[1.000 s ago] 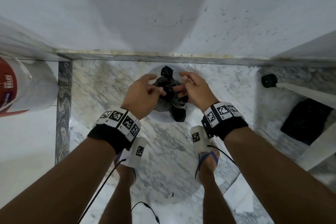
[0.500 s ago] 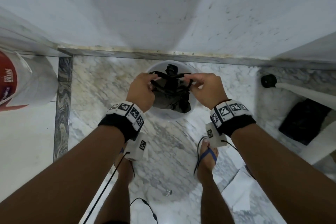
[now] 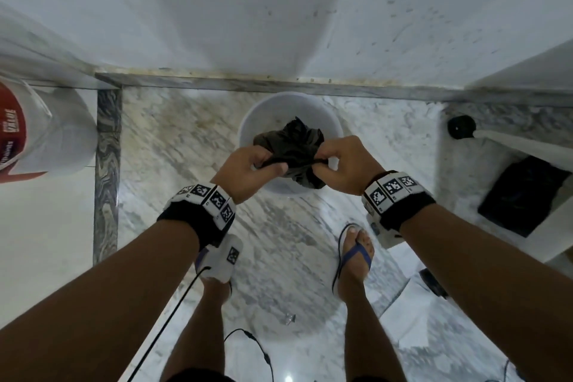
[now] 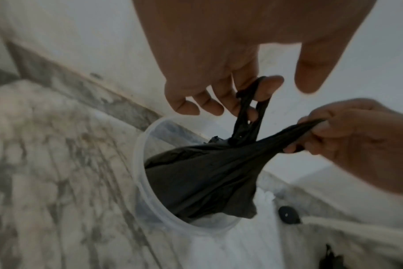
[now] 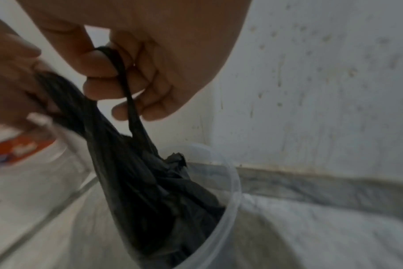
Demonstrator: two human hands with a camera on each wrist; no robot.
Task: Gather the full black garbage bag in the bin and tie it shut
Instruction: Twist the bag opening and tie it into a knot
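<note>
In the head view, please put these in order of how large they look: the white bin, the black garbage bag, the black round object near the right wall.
Largest to smallest, as they appear:
1. white bin
2. black garbage bag, partly hidden by both hands
3. black round object

The marble floor (image 3: pixel 173 146) carries the white bin (image 3: pixel 263 112), a red-labelled bucket (image 3: pixel 46 133) and a cable (image 3: pixel 260 347).

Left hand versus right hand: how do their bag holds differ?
The left hand hooks a thin loop of the black garbage bag over one finger, thumb clear; the right hand pinches a gathered strand under its thumb. Left strand rises, right runs sideways. Both pull taut over the bin.
</note>
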